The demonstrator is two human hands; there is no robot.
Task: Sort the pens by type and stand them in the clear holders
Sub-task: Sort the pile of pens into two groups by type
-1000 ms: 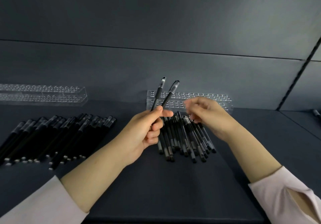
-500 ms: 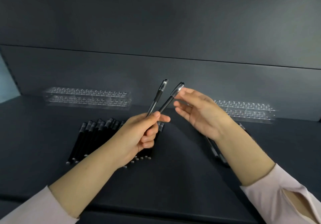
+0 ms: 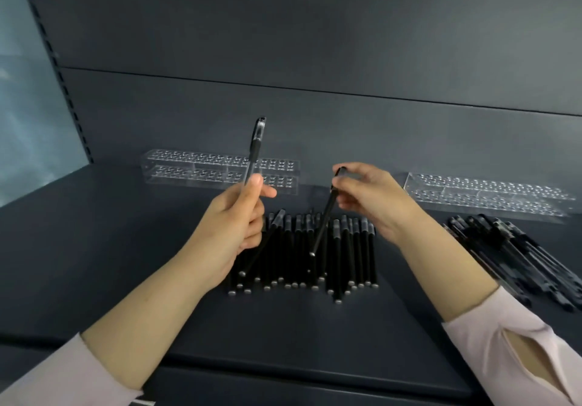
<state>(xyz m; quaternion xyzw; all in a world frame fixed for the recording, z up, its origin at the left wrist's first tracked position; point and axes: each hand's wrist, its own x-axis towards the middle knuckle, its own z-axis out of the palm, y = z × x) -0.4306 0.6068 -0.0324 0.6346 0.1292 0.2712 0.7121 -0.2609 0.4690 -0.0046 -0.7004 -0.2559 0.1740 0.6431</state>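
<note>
Left hand (image 3: 230, 229) round upright pen (image 3: 255, 150), right hand (image 3: 374, 201) round slanted pen (image 3: 324, 223)

1. The left hand (image 3: 233, 226) is held up over the middle of the bench (image 3: 126, 248), its fingers curled round the lower barrel of an upright pen (image 3: 255, 150), with the thumb laid against it
2. The right hand (image 3: 374, 201) is level with the left and a little apart from it, pinching a second pen (image 3: 325, 216) by its top end between thumb and fingertips; this pen hangs tilted, lower end down and leftward
3. Both forearms are bare and reach in over the bench's near edge, drawing closer toward the hands
4. A pale left sleeve (image 3: 47, 374) and right sleeve (image 3: 519, 342) cover the arms nearer the body
</note>
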